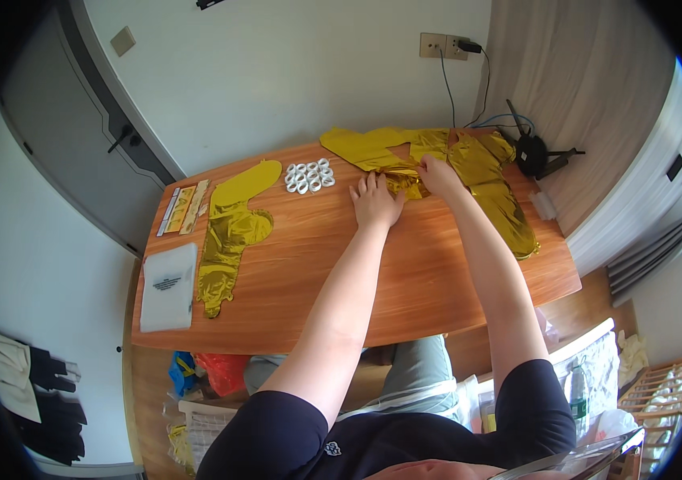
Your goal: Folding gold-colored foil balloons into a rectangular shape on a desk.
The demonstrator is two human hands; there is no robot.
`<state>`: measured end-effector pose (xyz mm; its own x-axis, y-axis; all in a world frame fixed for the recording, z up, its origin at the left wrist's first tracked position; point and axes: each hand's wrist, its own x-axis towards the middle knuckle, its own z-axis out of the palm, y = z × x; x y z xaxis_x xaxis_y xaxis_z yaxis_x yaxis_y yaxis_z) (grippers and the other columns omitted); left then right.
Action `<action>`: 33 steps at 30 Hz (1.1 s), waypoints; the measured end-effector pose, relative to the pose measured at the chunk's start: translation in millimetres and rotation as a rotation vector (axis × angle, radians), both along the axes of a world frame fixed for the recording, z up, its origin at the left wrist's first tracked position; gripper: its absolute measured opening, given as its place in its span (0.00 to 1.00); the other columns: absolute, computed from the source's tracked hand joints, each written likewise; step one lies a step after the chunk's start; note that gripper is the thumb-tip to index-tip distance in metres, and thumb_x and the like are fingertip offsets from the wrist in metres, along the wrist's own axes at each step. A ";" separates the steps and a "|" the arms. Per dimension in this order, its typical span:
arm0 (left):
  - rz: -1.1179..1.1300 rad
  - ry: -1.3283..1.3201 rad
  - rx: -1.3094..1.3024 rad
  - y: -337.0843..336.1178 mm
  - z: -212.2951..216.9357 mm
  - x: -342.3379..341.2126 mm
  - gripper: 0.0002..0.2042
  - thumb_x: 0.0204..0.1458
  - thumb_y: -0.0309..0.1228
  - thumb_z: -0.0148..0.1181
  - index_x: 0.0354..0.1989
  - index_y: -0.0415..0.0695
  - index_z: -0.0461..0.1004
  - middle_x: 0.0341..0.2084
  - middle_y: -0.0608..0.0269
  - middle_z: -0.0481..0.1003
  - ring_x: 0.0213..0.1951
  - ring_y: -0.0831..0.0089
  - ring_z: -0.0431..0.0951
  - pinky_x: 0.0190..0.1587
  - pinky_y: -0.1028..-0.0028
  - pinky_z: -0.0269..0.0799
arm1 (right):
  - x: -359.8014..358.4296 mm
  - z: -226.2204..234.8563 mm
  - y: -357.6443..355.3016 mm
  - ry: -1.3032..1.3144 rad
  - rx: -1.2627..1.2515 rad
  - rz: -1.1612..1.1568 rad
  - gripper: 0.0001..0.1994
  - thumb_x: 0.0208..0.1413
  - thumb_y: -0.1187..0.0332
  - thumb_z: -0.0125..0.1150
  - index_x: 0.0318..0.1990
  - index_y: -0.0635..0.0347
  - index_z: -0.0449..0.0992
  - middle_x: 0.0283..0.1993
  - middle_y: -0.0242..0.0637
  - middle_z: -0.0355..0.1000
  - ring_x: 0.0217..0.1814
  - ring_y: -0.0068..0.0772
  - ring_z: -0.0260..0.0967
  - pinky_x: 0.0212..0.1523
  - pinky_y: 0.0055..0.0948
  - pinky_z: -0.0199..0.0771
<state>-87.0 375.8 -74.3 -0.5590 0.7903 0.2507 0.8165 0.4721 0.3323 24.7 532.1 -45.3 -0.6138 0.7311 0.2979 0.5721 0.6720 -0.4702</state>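
Flat gold foil balloons lie along the far right of the table. My left hand (377,202) rests on the tabletop with its fingers spread, the fingertips at the edge of a crinkled gold foil balloon (411,189). Just to its right, my right hand (440,176) is closed in a pinch on that same foil. More gold foil (497,204) spreads to the right of my right hand, and a smooth gold piece (361,148) lies beyond my left hand. Left of my hands sits a cluster of small white rolls (309,176).
Further left lie another flat gold foil balloon (229,228), some printed paper strips (185,210) and a stack of clear plastic bags (169,288). A black router (531,154) with cables stands at the far right corner of the wooden table (301,280).
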 end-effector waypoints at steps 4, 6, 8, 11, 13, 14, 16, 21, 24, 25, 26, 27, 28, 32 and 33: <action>0.005 -0.027 -0.042 -4.2 4.1 -7.1 0.36 0.63 0.58 0.48 0.73 0.46 0.60 0.75 0.55 0.55 0.77 0.56 0.48 0.77 0.47 0.37 | -15.9 27.2 13.7 -0.041 0.005 0.049 0.15 0.65 0.58 0.59 0.47 0.62 0.75 0.43 0.54 0.79 0.47 0.59 0.76 0.47 0.51 0.75; -0.001 -0.049 -0.045 -4.2 5.8 -0.6 0.36 0.63 0.58 0.48 0.73 0.46 0.60 0.75 0.55 0.55 0.77 0.56 0.47 0.77 0.47 0.37 | -17.2 41.6 28.8 -0.027 0.029 0.053 0.15 0.65 0.58 0.58 0.48 0.61 0.76 0.44 0.54 0.79 0.48 0.59 0.76 0.47 0.51 0.75; -0.001 -0.067 -0.046 -4.5 7.6 0.3 0.36 0.63 0.58 0.48 0.73 0.46 0.60 0.76 0.54 0.54 0.78 0.56 0.46 0.77 0.47 0.36 | -20.6 61.0 40.0 0.025 0.039 0.043 0.15 0.65 0.57 0.58 0.47 0.60 0.77 0.44 0.52 0.80 0.48 0.59 0.77 0.47 0.50 0.76; 0.001 -0.076 -0.082 -6.2 9.1 -2.2 0.36 0.63 0.58 0.49 0.73 0.47 0.60 0.76 0.54 0.54 0.78 0.55 0.46 0.77 0.46 0.36 | -39.1 93.7 42.7 0.185 0.106 -0.029 0.14 0.65 0.57 0.59 0.46 0.59 0.77 0.43 0.51 0.80 0.47 0.57 0.77 0.45 0.49 0.76; 0.006 -0.089 -0.064 -8.2 10.7 -3.5 0.36 0.63 0.58 0.50 0.73 0.48 0.60 0.76 0.54 0.54 0.78 0.55 0.47 0.77 0.45 0.36 | -45.9 115.5 43.1 0.297 0.097 -0.086 0.14 0.65 0.57 0.59 0.46 0.59 0.77 0.43 0.50 0.80 0.47 0.57 0.77 0.45 0.48 0.76; 0.007 -0.088 -0.062 -8.5 11.6 -2.9 0.36 0.63 0.58 0.50 0.73 0.48 0.60 0.76 0.54 0.54 0.78 0.55 0.47 0.77 0.45 0.36 | -46.5 124.9 46.5 0.367 0.138 -0.094 0.14 0.65 0.57 0.60 0.46 0.59 0.77 0.43 0.50 0.80 0.46 0.56 0.77 0.45 0.48 0.76; -0.016 -0.078 -0.059 -6.7 13.8 -0.4 0.36 0.62 0.59 0.50 0.73 0.48 0.61 0.75 0.54 0.55 0.77 0.54 0.48 0.77 0.44 0.36 | -47.1 143.7 53.0 0.441 0.180 -0.104 0.14 0.65 0.57 0.60 0.46 0.60 0.77 0.42 0.49 0.80 0.46 0.56 0.77 0.44 0.48 0.76; -0.017 -0.070 -0.049 -7.7 11.3 -1.5 0.36 0.62 0.59 0.50 0.73 0.49 0.61 0.75 0.55 0.56 0.77 0.53 0.48 0.77 0.43 0.36 | -50.3 198.4 58.4 0.639 0.535 -0.138 0.14 0.65 0.57 0.59 0.46 0.60 0.78 0.43 0.45 0.79 0.47 0.54 0.76 0.46 0.47 0.76; -0.031 -0.072 -0.051 -7.8 8.2 -1.6 0.36 0.62 0.59 0.50 0.73 0.49 0.61 0.75 0.55 0.56 0.77 0.53 0.48 0.77 0.43 0.36 | -41.4 232.1 65.3 0.484 0.658 -0.212 0.13 0.66 0.58 0.58 0.45 0.58 0.78 0.42 0.44 0.79 0.47 0.53 0.76 0.46 0.47 0.76; -0.035 -0.075 -0.042 -8.1 9.4 -4.4 0.36 0.62 0.59 0.51 0.73 0.49 0.61 0.75 0.56 0.55 0.77 0.52 0.48 0.77 0.43 0.36 | -40.8 246.3 65.2 0.490 0.659 -0.209 0.13 0.66 0.58 0.58 0.45 0.58 0.78 0.42 0.44 0.79 0.47 0.53 0.76 0.46 0.47 0.76; -0.036 -0.077 -0.044 -8.3 10.0 -3.9 0.36 0.62 0.59 0.51 0.73 0.49 0.61 0.75 0.56 0.55 0.77 0.52 0.48 0.77 0.43 0.36 | -37.3 255.8 67.1 0.397 0.590 -0.212 0.13 0.67 0.58 0.57 0.45 0.57 0.78 0.42 0.43 0.79 0.47 0.53 0.76 0.46 0.47 0.76; -0.041 -0.075 -0.050 -7.9 11.0 -3.7 0.36 0.62 0.59 0.50 0.73 0.48 0.61 0.76 0.56 0.55 0.77 0.52 0.48 0.77 0.43 0.36 | -34.0 264.2 68.4 0.305 0.521 -0.213 0.13 0.67 0.58 0.55 0.46 0.57 0.78 0.42 0.43 0.79 0.46 0.53 0.76 0.46 0.47 0.76; -0.055 -0.073 -0.053 -7.1 12.1 -1.2 0.36 0.62 0.59 0.50 0.73 0.48 0.60 0.76 0.56 0.55 0.77 0.51 0.47 0.77 0.43 0.36 | -23.5 271.2 75.0 0.300 0.523 -0.222 0.13 0.67 0.58 0.55 0.46 0.57 0.78 0.42 0.43 0.79 0.46 0.53 0.76 0.46 0.47 0.76; -0.055 -0.082 -0.063 -7.9 10.8 -5.2 0.36 0.62 0.59 0.51 0.73 0.49 0.60 0.76 0.56 0.55 0.77 0.51 0.47 0.77 0.42 0.35 | -5.1 297.7 79.7 0.277 0.604 -0.267 0.12 0.68 0.57 0.53 0.47 0.53 0.77 0.42 0.46 0.79 0.46 0.53 0.76 0.44 0.52 0.76; -0.053 -0.082 -0.045 -10.5 9.0 -8.6 0.36 0.62 0.57 0.51 0.73 0.47 0.61 0.76 0.55 0.55 0.77 0.50 0.47 0.77 0.42 0.36 | -3.5 301.6 76.3 0.396 0.634 -0.284 0.14 0.69 0.55 0.52 0.50 0.54 0.77 0.46 0.45 0.79 0.49 0.54 0.77 0.45 0.50 0.76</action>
